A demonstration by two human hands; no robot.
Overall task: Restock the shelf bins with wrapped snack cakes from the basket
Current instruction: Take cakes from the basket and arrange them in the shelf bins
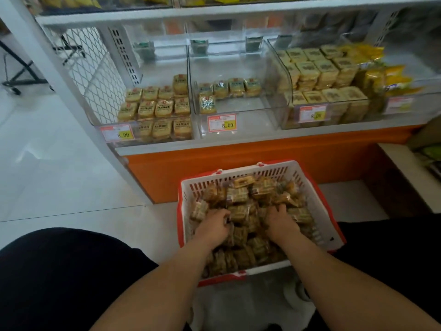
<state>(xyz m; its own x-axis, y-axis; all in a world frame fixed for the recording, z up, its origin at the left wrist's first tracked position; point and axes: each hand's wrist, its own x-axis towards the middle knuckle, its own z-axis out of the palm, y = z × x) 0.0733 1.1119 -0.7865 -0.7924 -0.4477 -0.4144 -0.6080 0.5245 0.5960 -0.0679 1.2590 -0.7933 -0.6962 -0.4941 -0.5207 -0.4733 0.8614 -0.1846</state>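
Head view, looking down: a white and red basket [307,185] sits on the floor between the person's knees, heaped with wrapped snack cakes [241,194]. Both hands are buried in the pile. The left hand [213,226] has its fingers curled down among the packets, apparently closing on one or more, and the right hand [281,223] is dug in the same way, fingertips out of sight under the wrappers; exactly how many cakes each holds cannot be told.

Above, the shelf carries clear bins. The left bin [107,120] is fairly well stocked, the middle bin [274,91] holds only a short row of packets near its back and left, and the right bin [286,68] is packed high. The middle one looks the likeliest target.

The cakes should be light, soft and easily squashed, and their glossy film is probably slippery. A loose scoop from beneath, gathering several against the palm, seems safer than squeezing; pinching a crimped wrapper end would also spare the cake.
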